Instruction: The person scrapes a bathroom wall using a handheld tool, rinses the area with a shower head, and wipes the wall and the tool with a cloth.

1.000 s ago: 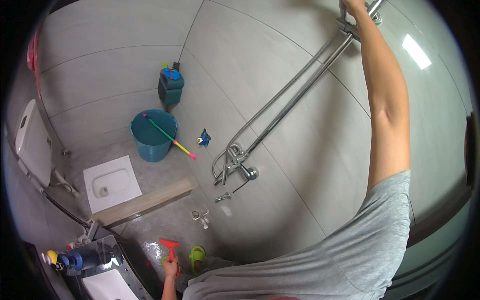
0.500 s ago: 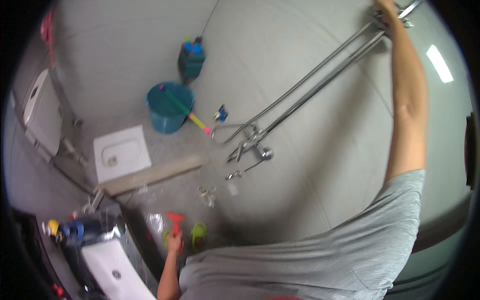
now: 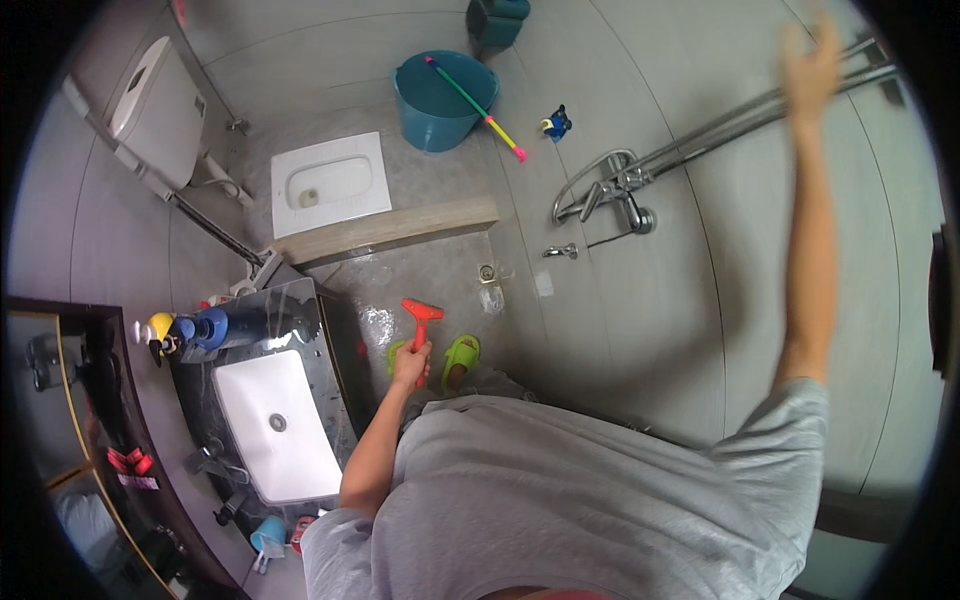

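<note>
One hand, my left (image 3: pixel 412 364), is closed round the handle of a red T-shaped scraper (image 3: pixel 422 311), its head pointing away from me above the wet grey floor (image 3: pixel 445 265), near a lime-green open-toed slipper (image 3: pixel 462 352). My right hand (image 3: pixel 812 75), blurred, is raised in front of the long chrome shower rail (image 3: pixel 720 143), fingers stretched wide; I cannot tell whether they touch it. Beyond the scraper stands a round teal bucket (image 3: pixel 435 130).

A bathroom, shown by its squat toilet (image 3: pixel 352 185), sink (image 3: pixel 275 400) and shower fittings (image 3: pixel 625 190)
</note>
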A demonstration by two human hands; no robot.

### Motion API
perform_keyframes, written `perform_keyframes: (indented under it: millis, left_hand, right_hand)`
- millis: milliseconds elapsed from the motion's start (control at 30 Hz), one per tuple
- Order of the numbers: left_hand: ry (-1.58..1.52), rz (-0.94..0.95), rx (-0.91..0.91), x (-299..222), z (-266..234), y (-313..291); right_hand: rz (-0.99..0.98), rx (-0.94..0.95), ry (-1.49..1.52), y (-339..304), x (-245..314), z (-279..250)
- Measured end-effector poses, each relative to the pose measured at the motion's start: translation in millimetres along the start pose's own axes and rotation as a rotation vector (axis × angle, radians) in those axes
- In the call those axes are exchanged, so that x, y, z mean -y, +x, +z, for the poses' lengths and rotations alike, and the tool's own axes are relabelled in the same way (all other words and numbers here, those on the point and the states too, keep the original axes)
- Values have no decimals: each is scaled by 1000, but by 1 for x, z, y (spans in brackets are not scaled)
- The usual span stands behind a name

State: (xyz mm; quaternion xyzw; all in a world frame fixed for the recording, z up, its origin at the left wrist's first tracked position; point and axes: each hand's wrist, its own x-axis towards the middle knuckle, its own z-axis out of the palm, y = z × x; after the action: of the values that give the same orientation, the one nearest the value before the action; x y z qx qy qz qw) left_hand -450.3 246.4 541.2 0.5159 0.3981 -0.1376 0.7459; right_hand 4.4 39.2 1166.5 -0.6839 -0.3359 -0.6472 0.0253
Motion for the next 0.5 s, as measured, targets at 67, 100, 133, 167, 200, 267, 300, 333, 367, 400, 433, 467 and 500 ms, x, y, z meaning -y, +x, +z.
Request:
perform_keyframes:
  millis: [67,100,133,167,200,267,300,333,367,400,433,467,500]
  left_hand:
    - [7,-9,-21,-1,-13,-5]
    - [22,-9,6,-4,-12,-3]
    - [32,-13,38,-8,-9,-2]
    - [43,-20,58,-11,-7,-2]
    - [56,-22,74,-16,-5,1]
    - [115,-38,83,-30,0,-2]
    - [151,-49,91,-37,2,-4]
    - [162,-59,126,-39,8,0]
    - [183,-73,154,-41,13,5]
    - [204,-89,178,-41,17,12]
    - [230,-110,213,-40,24,19]
    - [254,-104,256,-41,29,26]
    - [309,-109,259,-52,43,24]
  right_hand:
    - [146,311,596,-112,110,-19]
    - [274,518,640,-163,144,-42]
    - [401,727,698,-218,168,-59]
    - [467,841,712,-271,193,-81]
    - [798,991,776,-341,218,-104]
    - [1170,1427,582,-448,256,-165]
    - [1067,1538,563,-455,263,-207]
    - [1124,1538,530,-483,263,-247]
    - [1181,1536,499,-515,261,-280]
    - [1161,1588,338,-532,256,-304]
    - [1145,1643,165,-544,253,-330]
    - [1196,1778,63,-540,244,-343]
    - [1164,1815,-5,-539,236,-355]
